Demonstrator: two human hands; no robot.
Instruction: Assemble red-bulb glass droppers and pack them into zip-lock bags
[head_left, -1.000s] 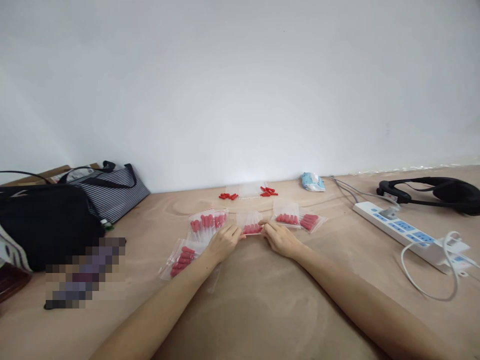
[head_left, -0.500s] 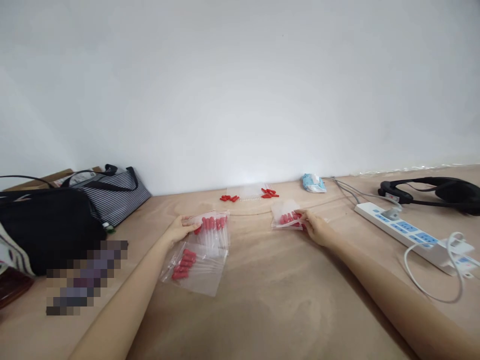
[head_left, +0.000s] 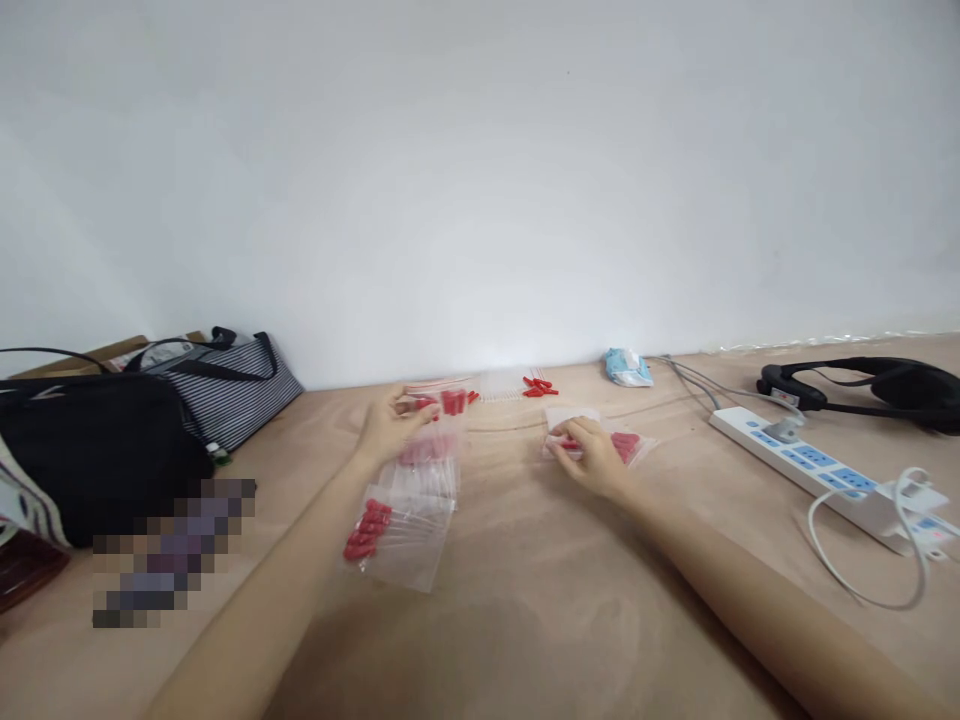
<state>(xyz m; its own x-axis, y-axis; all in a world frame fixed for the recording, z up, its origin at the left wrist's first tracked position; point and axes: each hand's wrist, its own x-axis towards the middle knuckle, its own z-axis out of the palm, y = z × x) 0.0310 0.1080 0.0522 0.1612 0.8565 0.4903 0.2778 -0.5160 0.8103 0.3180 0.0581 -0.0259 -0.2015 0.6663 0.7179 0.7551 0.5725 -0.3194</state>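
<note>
My left hand (head_left: 391, 428) pinches a clear zip bag (head_left: 454, 402) of red-bulbed droppers by its left side and holds it raised. Beneath it lies another such bag, partly covered and blurred. Closer to me, a clear bag of red-bulbed droppers (head_left: 399, 538) lies flat, its bulbs pointing left. My right hand (head_left: 589, 458) is closed on a zip bag with red-bulbed droppers (head_left: 626, 445) at the right. That hand covers the middle of the bag, so its fingertips are only partly seen.
Loose red bulbs (head_left: 538, 387) and a row of clear tubes (head_left: 499, 385) lie by the wall. A blue-and-white packet (head_left: 628, 366), a power strip (head_left: 817, 470) with cables and a black headset (head_left: 862, 390) are on the right. A black bag (head_left: 97, 450) and a striped bag (head_left: 232, 390) stand left.
My left hand has moved away from me and slightly right, lifting a bag off the left group. My right hand has shifted left over its bag, uncovering red bulbs on the right.
</note>
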